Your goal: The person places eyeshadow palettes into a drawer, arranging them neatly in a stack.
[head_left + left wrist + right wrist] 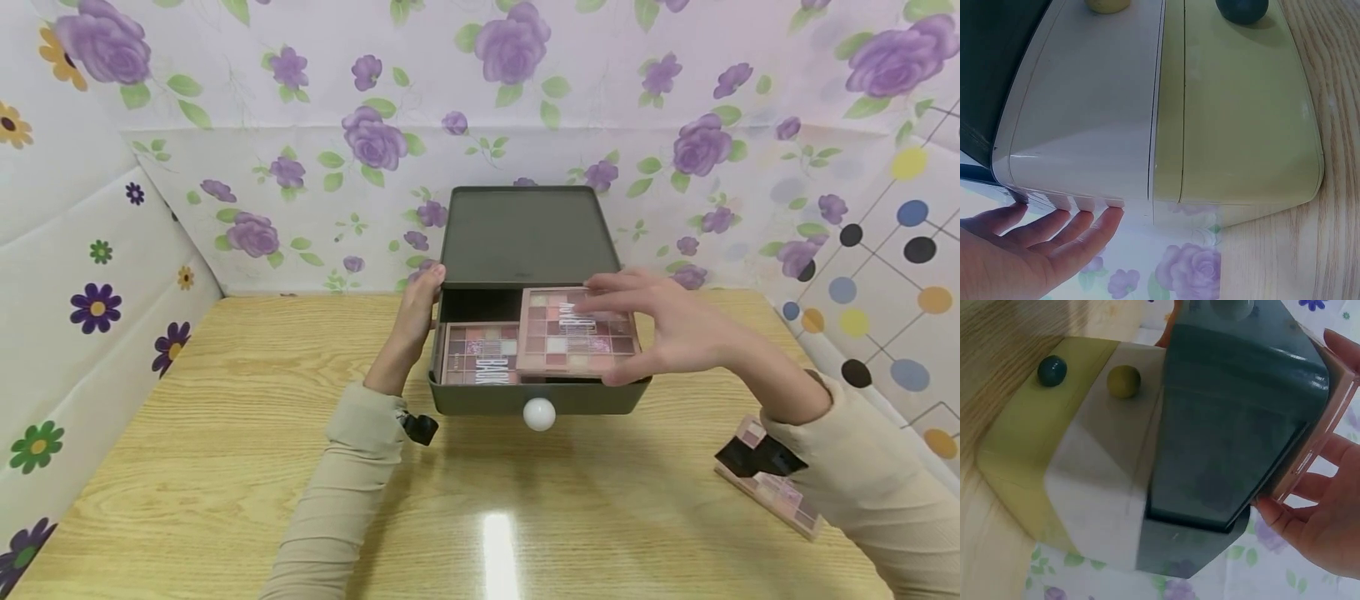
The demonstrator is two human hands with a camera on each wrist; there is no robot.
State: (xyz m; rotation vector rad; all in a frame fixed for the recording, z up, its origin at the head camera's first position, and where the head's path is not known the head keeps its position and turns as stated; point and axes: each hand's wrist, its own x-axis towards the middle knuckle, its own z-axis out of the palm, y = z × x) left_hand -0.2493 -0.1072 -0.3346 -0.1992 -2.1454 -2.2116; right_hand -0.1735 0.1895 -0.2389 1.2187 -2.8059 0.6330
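A small drawer cabinet stands near the back wall, its dark green top drawer pulled out by a white knob. One eyeshadow palette lies in the drawer's left half. Over the right half, my right hand pinches a second pink-edged palette by its right side, thumb at the near edge and fingers over the far one. The right wrist view has this palette at the drawer's rim. My left hand rests on the cabinet's left side; its fingers lie fairly straight there.
Below the green drawer are a white drawer and a yellow-green drawer, both closed. Another palette lies on the wooden table at the right, partly covered by my right wrist's camera. A flowered sheet hangs behind.
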